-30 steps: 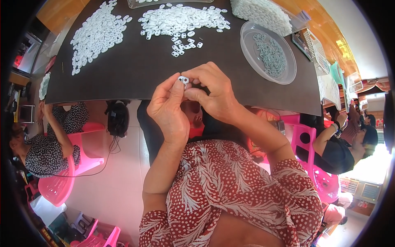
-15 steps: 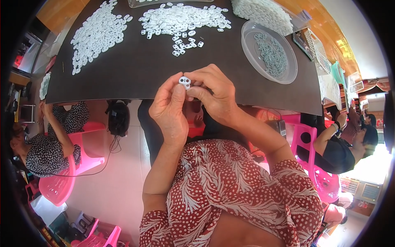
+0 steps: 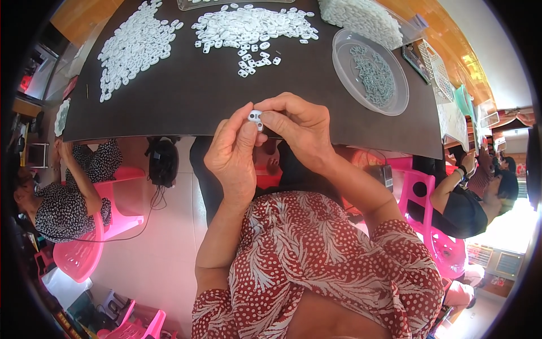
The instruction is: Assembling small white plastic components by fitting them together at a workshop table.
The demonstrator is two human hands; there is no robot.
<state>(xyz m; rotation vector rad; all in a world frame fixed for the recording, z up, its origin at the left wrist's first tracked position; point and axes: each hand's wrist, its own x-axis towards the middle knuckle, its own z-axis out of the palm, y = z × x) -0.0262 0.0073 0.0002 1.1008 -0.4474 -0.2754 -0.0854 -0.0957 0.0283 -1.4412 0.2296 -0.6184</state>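
Observation:
Between my fingertips, just above the near edge of the dark table [image 3: 186, 116], is a small white plastic piece with dark holes [image 3: 254, 115]. My left hand [image 3: 232, 150] pinches it from the left, thumb in front. My right hand [image 3: 302, 127] grips the same piece from the right, its thumb lying across the face and covering part of it. Farther off on the table lie a few loose white two-hole pieces [image 3: 247, 72], in front of a heap of similar white pieces [image 3: 254, 25].
A second heap of white oval pieces [image 3: 135, 48] lies at the left. At the right stand a clear round tray [image 3: 344, 70] of small grey-green metal parts [image 3: 372, 76] and a box of white pieces [image 3: 361, 22]. People sit on pink chairs [image 3: 116, 209] at both sides.
My right thumb has moved up onto the face of the white piece and now hides more of it. My right hand has shifted slightly to the right.

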